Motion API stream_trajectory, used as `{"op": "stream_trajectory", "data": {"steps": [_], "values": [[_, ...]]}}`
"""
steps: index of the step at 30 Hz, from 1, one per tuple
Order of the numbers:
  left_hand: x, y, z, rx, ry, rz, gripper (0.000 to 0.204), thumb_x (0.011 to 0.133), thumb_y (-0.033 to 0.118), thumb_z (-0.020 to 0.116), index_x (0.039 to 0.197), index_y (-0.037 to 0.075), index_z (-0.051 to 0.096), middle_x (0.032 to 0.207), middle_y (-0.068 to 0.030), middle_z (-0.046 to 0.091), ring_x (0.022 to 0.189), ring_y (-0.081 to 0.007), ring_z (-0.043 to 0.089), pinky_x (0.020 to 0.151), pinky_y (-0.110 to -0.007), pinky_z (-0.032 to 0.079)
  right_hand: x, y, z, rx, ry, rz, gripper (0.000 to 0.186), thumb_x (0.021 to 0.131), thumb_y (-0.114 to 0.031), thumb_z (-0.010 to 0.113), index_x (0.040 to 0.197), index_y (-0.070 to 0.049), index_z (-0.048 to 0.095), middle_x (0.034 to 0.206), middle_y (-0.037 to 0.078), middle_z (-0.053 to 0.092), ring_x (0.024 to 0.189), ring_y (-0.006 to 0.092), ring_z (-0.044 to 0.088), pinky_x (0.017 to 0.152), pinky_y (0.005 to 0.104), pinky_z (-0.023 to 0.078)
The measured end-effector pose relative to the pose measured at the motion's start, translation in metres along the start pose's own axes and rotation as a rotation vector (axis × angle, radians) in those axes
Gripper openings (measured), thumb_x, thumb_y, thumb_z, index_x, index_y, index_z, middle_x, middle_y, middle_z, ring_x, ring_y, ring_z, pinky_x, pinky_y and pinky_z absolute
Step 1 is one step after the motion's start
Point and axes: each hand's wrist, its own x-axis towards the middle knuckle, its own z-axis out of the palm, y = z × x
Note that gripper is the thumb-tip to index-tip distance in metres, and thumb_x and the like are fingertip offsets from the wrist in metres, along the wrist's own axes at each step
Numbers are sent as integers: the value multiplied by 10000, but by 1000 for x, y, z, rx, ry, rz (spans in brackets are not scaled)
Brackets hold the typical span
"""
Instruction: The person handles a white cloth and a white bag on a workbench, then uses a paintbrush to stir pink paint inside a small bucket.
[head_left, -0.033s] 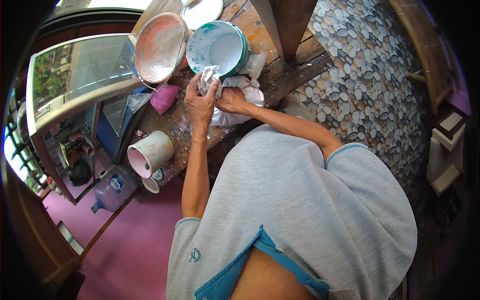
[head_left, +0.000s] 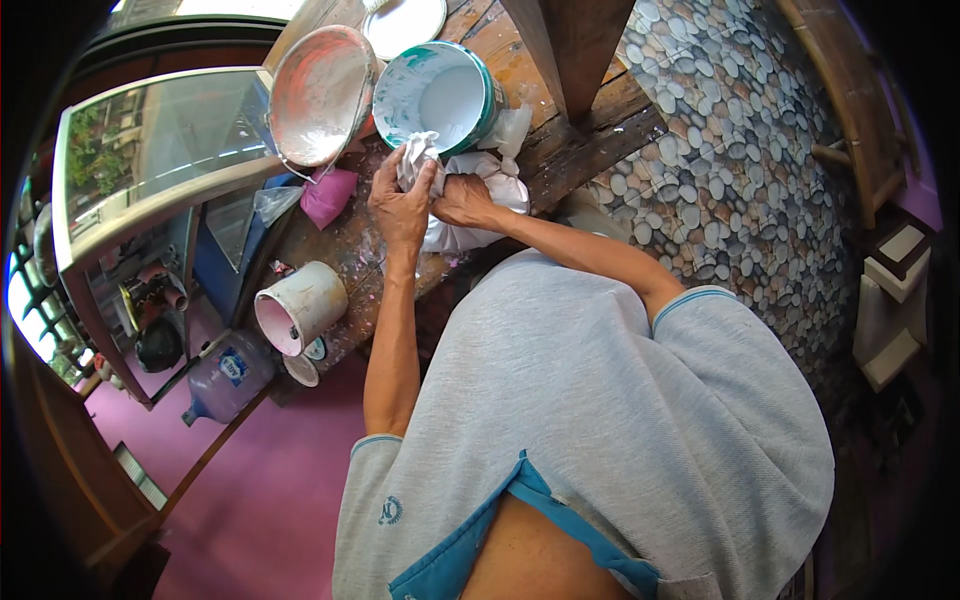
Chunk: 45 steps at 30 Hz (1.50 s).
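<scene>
A white bag (head_left: 462, 236) sits at the near edge of the wooden bench, its top gathered and crumpled. Around the twisted upper part my left hand (head_left: 403, 200) is closed, thumb on one side and fingers on the other. Just to the right and a little lower, my right hand (head_left: 464, 202) is closed at the bag's neck; its fingertips are hidden in the folds. Right beyond both hands stands a green-rimmed bucket (head_left: 387, 105) with pale material inside. A reddish, white-smeared basin (head_left: 287, 90) with a wire handle is to its left.
A pink tied bag (head_left: 329, 198) and a white pail on its side (head_left: 318, 298) lie left of my left forearm. A wooden post (head_left: 570, 60) rises at the right. A glass-paned cabinet (head_left: 165, 165) and a large water bottle (head_left: 228, 378) are farther left. A white lid (head_left: 405, 25) lies behind the bucket.
</scene>
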Motion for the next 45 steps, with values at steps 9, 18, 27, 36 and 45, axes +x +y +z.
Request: {"op": "stream_trajectory", "data": {"steps": [9,18,27,36,45], "values": [[10,19,-1,325,-78,264,255,730,71,687,982,40,686,802,-138,599,720,-258,595,663,-346,474,-1,4,2,47,20,-33,393,676,-351,590,683,40,628,673,271,621,676,415,639,649,485,504],[22,24,11,654,-148,244,211,736,113,660,937,62,693,817,-149,579,733,-308,601,670,-394,480,-7,-7,-15,95,7,-42,489,711,-415,583,753,70,625,772,306,620,778,445,626,704,508,490],[19,26,6,368,-56,95,213,721,126,670,914,45,707,803,-167,632,743,-300,624,693,-375,486,0,-10,-16,86,-39,146,406,660,-312,575,743,81,639,794,300,637,774,406,653,719,465,507],[9,14,4,149,53,16,237,743,105,712,938,-12,644,815,-110,645,730,-184,624,669,-292,494,0,-8,-15,52,-48,101,371,646,-283,578,728,72,643,759,283,642,742,392,658,697,457,514],[-12,19,-14,-27,-8,-95,206,833,132,682,972,-10,628,846,-35,643,762,-86,573,682,-235,469,-7,-5,-20,-2,-181,107,438,634,-331,609,807,70,641,800,267,649,769,390,653,716,446,514]]}}
